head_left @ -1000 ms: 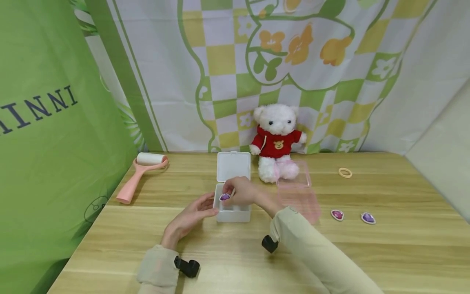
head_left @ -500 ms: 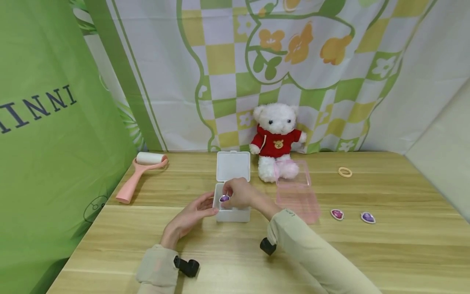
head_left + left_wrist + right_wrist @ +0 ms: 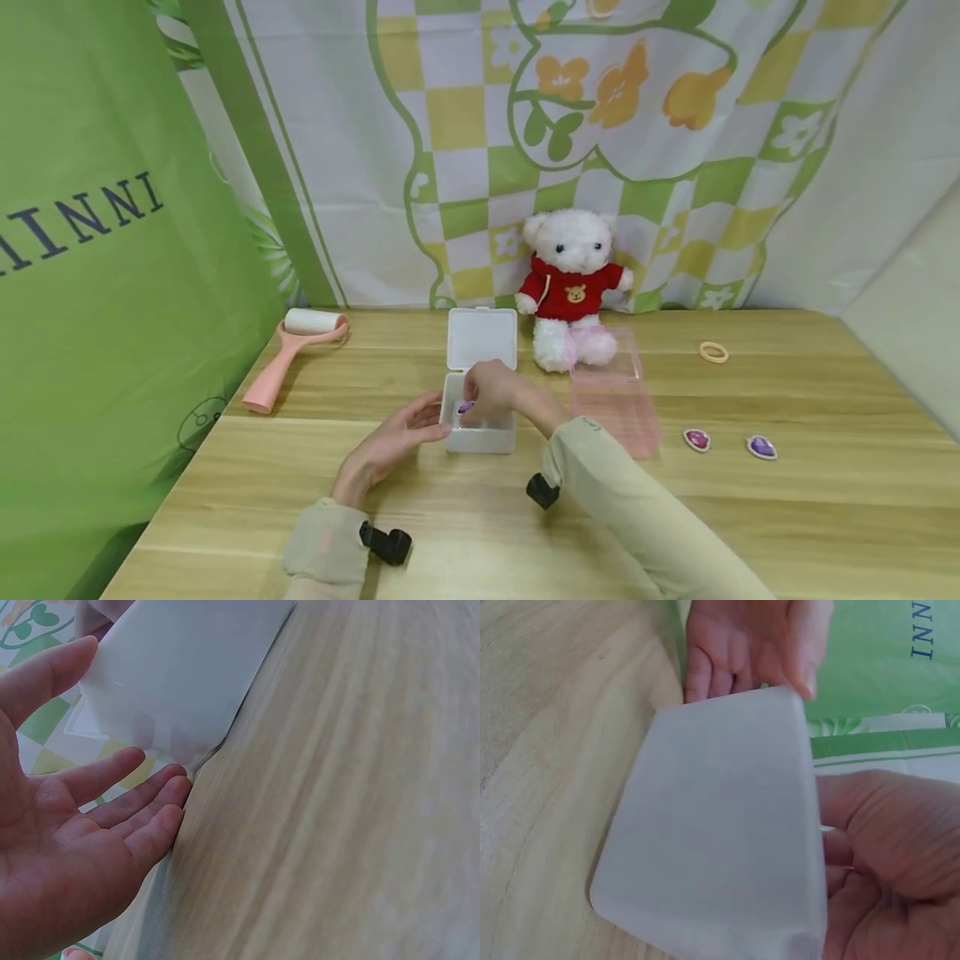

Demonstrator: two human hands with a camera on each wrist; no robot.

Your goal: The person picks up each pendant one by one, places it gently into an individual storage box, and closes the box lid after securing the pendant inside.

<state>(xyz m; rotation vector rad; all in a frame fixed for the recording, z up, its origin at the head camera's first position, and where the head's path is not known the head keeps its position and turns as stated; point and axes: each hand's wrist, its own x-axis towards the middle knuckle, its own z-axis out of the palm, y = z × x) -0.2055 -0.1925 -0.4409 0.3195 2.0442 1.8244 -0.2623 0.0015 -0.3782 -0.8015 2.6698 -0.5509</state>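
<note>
A white plastic box (image 3: 481, 440) stands on the table with its lid (image 3: 482, 338) raised at the back. My right hand (image 3: 497, 390) reaches over it and pinches a purple gem (image 3: 466, 407) in a pale setting, inside the opening. In the right wrist view the box wall (image 3: 712, 810) hides the gem and the fingertips. My left hand (image 3: 397, 437) rests at the box's left side. In the left wrist view its thumb (image 3: 75, 664) is at the box edge, and the other fingers extend loosely along the wall.
A pink transparent box (image 3: 618, 421) lies opened beside a white teddy bear (image 3: 573, 258) in a red hoodie. To the right are a pink gem (image 3: 697, 440), another purple gem (image 3: 762, 447) and a pale yellow ring (image 3: 713, 352). A lint roller (image 3: 288, 358) lies far left.
My right hand has turned the purple gem and brought it slightly lower within the white box. My left hand stays at the box's side. The head view has shifted a little.
</note>
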